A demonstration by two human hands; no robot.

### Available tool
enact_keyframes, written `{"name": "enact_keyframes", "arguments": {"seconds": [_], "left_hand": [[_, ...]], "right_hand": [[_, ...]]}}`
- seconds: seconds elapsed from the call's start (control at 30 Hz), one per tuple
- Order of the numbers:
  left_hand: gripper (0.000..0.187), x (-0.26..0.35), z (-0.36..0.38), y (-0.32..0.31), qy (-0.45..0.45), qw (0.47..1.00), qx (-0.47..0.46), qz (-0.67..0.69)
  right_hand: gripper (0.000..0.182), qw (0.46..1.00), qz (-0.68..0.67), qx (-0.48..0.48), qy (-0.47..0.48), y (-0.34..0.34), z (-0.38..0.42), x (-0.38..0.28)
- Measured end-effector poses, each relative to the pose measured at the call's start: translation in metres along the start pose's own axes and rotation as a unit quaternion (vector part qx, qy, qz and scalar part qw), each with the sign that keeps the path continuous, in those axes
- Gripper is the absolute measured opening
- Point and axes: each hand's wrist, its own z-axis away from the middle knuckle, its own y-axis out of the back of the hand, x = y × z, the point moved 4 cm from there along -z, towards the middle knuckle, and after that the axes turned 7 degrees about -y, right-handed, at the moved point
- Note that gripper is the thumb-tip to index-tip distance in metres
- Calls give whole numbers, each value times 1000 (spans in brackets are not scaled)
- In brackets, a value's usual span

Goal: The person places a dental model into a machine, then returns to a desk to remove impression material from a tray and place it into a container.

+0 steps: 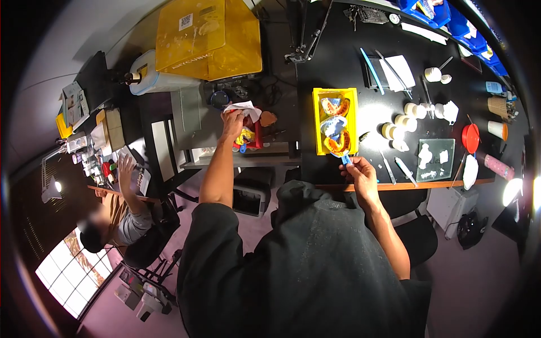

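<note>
My left hand (pixel 232 123) reaches far out to the red box (pixel 251 135) on the grey stand, fingers curled down onto its contents; I cannot tell whether it grips anything. My right hand (pixel 360 172) pinches a small blue tool (pixel 345 159) at the near end of the yellow tray (pixel 318 121), which keeps what look like three dental casts together on the black surface (pixel 338 67). One white paper (pixel 243 106) sits just beyond the box.

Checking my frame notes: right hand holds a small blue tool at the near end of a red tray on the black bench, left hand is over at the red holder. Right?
One slip: the tray is yellow, not red, as the head view shows. The right hand does hold the small blue tool at its near end on the black bench, and the left hand is at the red holder.
</note>
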Motion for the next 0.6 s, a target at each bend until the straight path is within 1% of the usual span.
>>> {"name": "enact_keyframes", "arguments": {"seconds": [0.1, 0.2, 0.3, 0.4, 0.43, 0.53, 0.6], "left_hand": [[32, 11, -1, 10, -44, 998, -27, -27], [32, 7, 1, 12, -53, 996, -1, -66], [29, 6, -1, 19, -52, 997, 5, -50], [32, -12, -7, 17, -11, 1000, 15, -25], [34, -14, -10, 17, -5, 999, -36, -11], [36, -18, -14, 14, 46, 996, -57, 44], [32, -14, -12, 15, 52, 997, -33, 52]], "right_hand": [[8, 1000, 8, -2, 4, 1, -2, 1], [8, 1000, 10, -3, 2, 2, -2, 2], [8, 1000, 13, -3, 3, 2, -3, 2], [8, 1000, 15, -3, 3, 0, -1, 0], [8, 1000, 15, -4, 3, 1, -2, 0], [9, 1000, 15, -4, 1, 1, -2, 2], [9, 1000, 17, -2, 0, 1, -1, 1]]}}
